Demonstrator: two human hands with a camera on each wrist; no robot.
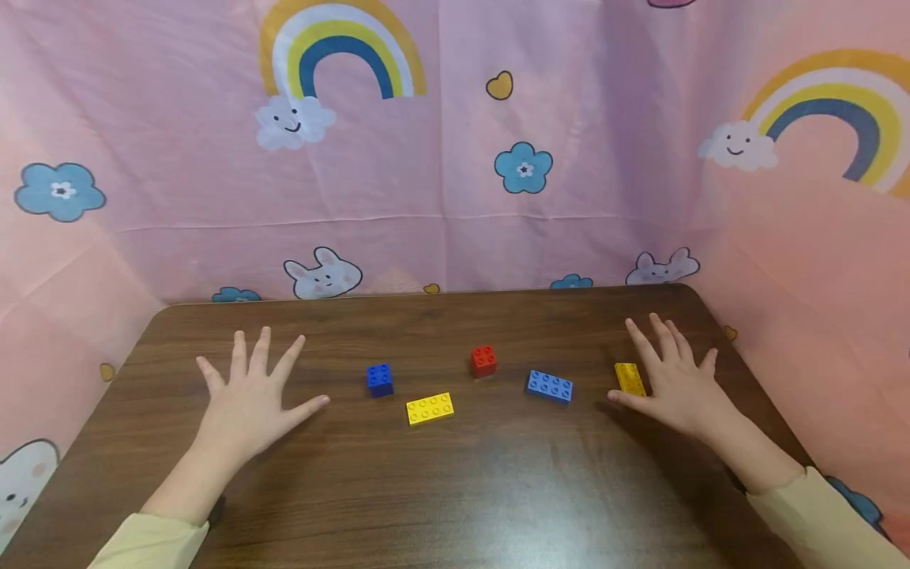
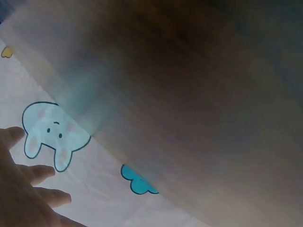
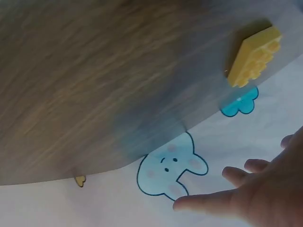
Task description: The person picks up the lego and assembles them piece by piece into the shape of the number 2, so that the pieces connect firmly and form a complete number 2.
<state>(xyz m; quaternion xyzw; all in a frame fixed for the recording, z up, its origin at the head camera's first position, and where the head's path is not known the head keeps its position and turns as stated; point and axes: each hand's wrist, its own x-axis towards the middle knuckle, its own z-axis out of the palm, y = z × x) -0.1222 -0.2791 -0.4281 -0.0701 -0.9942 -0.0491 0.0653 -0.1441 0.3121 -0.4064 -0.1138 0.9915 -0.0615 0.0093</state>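
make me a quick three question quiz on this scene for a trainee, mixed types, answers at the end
1. Count: how many toy bricks lie on the table?
2. True or false: the left hand has its fingers spread and holds no brick.
3. Spot it: in the head view, what colour is the brick closest to the right hand?

Key:
1. Five.
2. True.
3. Yellow; that yellow brick shows beside the thumb.
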